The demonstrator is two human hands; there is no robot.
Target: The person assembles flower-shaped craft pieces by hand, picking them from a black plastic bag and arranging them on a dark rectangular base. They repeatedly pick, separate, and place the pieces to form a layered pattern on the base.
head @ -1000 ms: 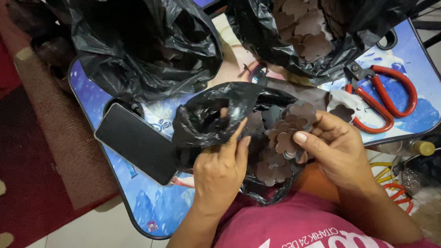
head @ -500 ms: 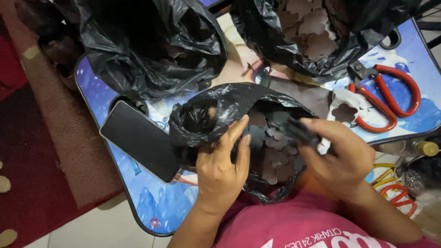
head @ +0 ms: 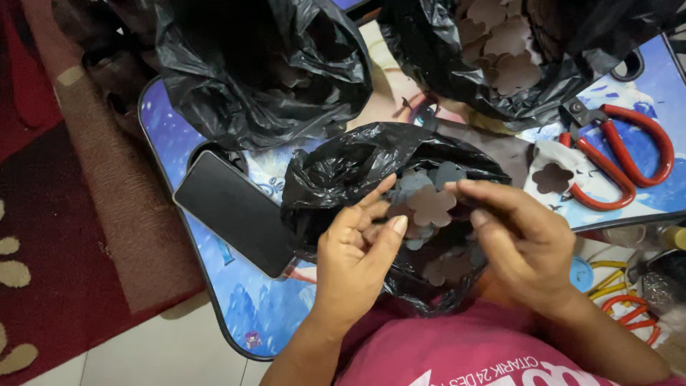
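At the left edge of the small printed table (head: 214,286), a dark phone (head: 236,212) is laid face up, half over the rim, and behind it, at the far left corner, a large black plastic bag (head: 264,71) is slumped, its contents mostly hidden, with only a hint of brown shapes inside. At the near edge, in the middle, a smaller black bag (head: 343,171) is held open, and flower-shaped cut-outs in brown and grey are seen lying loose in it. The left hand (head: 354,254) is half curled, its forefinger and thumb laid against the pieces at the bag's mouth. One brown flower cut-out (head: 431,206) has been lifted clear of the heap since a second ago, when both hands were spread over the pile; it is now pinched between the two hands above the bag, so one piece appears to have been singled out. The right hand (head: 522,243) is closed loosely, fingertips on the cut-out's right side. At the far right corner another black bag (head: 572,71) is filled with brown flower shapes. Near the right edge, a single brown flower (head: 552,178) is set on a white scrap, beside red-handled scissors (head: 622,161).
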